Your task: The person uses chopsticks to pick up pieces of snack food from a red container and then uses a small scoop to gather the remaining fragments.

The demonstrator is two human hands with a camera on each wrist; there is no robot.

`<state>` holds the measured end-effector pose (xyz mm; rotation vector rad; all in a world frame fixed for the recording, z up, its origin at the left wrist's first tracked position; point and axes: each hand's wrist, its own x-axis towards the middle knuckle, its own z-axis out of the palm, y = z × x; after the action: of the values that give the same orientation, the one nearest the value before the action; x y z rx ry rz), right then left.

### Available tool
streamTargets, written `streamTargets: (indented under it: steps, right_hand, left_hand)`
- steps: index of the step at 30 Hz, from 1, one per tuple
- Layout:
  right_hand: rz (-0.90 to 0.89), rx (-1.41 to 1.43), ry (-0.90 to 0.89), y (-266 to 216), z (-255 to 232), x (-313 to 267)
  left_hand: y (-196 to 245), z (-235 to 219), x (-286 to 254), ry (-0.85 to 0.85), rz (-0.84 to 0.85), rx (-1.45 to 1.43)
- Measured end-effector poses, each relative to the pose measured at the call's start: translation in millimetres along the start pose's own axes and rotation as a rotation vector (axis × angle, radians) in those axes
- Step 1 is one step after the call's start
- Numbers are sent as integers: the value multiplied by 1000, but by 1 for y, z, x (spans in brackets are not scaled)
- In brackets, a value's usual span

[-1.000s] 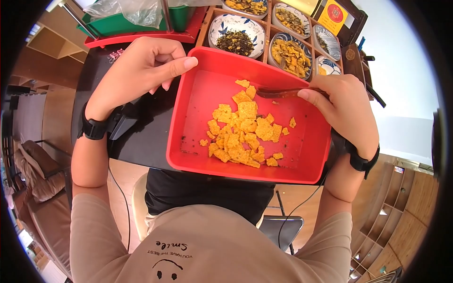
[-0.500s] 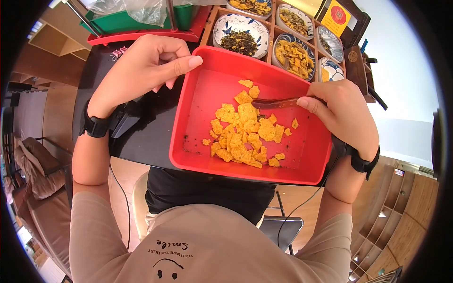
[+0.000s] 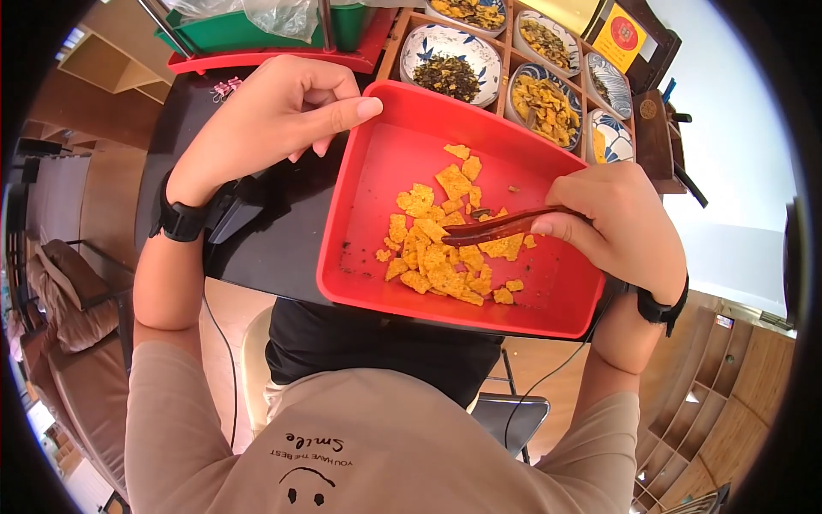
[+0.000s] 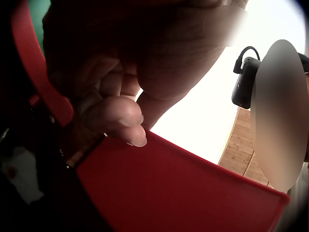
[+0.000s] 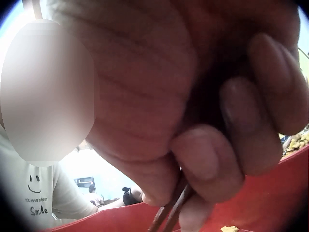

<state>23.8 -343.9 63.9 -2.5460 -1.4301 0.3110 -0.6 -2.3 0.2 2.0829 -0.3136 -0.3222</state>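
Left hand (image 3: pixel 278 116) and right hand (image 3: pixel 612 223): two in all
Red bin (image 3: pixel 377 180): one
Tweezers (image 3: pixel 497 228): one pair
Orange-yellow pieces (image 3: pixel 441 267): many, overlapping, exact number unclear
Wooden divided tray (image 3: pixel 505 62): one, far side
Bowls (image 3: pixel 424 43): six in view
Black wristbands (image 3: pixel 181 222): two, one left, one right
Green tub (image 3: pixel 199 36): one, far left
Metal posts (image 3: pixel 325 24): two, far left
Yellow card (image 3: pixel 610 43): one, far right
Pink clips (image 3: pixel 227 88): bunched, too small to count
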Motion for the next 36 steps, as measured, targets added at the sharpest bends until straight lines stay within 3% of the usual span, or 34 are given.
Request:
streamTargets:
  steps: [4, 18, 21, 26, 27, 29, 36]
  right_hand:
    - [11, -36, 51, -5, 3, 0]
    - [-103, 58, 122, -5, -5, -5]
    - [-42, 56, 117, 2, -26, -18]
    - [452, 70, 400, 30, -56, -68]
    - [454, 67, 401, 38, -61, -76]
    - [648, 20, 448, 47, -69, -88]
    - [706, -31, 377, 70, -67, -100]
  left_hand:
    - [-2, 5, -1, 53, 40, -17]
    - [0, 1, 0, -1, 18, -15]
    - [1, 1, 1, 0, 14, -13]
    - [1, 1, 0, 9, 13, -16]
    - [3, 1, 1, 10, 5, -11]
    - [3, 1, -1, 8, 3, -7]
    - [3, 1, 0, 10, -44, -8]
